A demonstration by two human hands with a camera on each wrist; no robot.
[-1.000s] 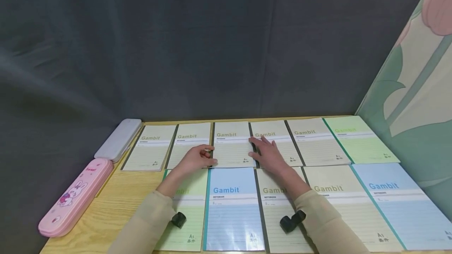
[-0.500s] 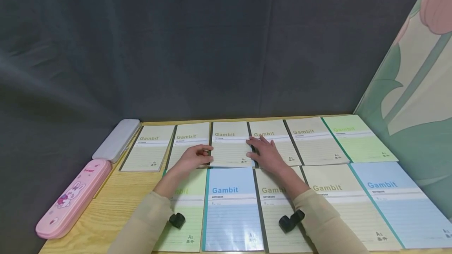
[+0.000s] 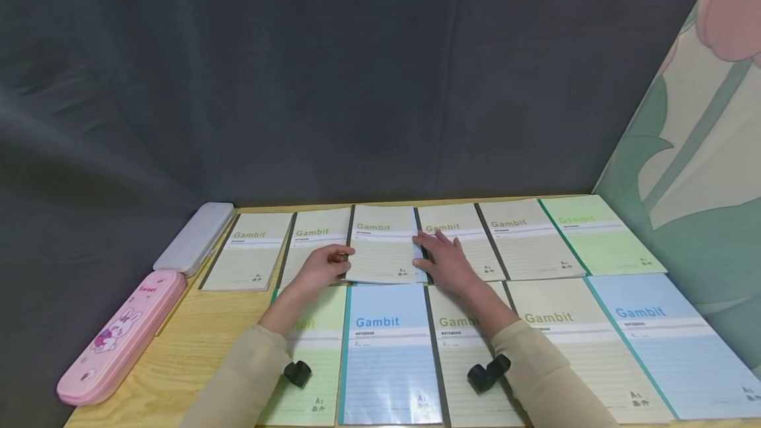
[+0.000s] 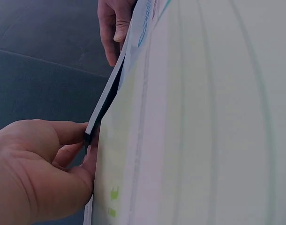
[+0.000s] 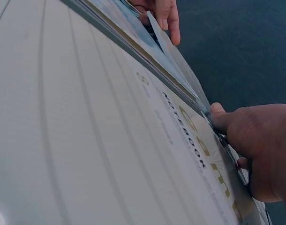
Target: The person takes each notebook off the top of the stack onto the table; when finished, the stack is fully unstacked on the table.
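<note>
In the head view, a cream notebook (image 3: pixel 380 253) with a dark spine lies third from the left in the back row. My left hand (image 3: pixel 321 268) pinches its spine edge between thumb and fingers. Along its right side shows a strip of a blue notebook (image 3: pixel 420 272) underneath. My right hand (image 3: pixel 447 264) touches that right side, fingers spread and fairly straight, over the neighbouring cream notebook (image 3: pixel 458 216). The left wrist view shows the pinched edge raised, with a dark gap below the cover (image 4: pixel 107 91). In the right wrist view, my right thumb (image 5: pixel 219 115) rests at the notebooks' edges.
More notebooks fill both rows, among them a front blue one (image 3: pixel 392 362), a green one (image 3: pixel 315 382) under my left forearm and a green one (image 3: pixel 600 230) at back right. A pink pencil case (image 3: pixel 121 342) and a white case (image 3: pixel 195 236) lie left. A dark curtain (image 3: pixel 333 84) hangs behind.
The cream notebook has slid slightly left with my left hand, uncovering a blue strip along its right side. My right hand has stayed nearly in place.
</note>
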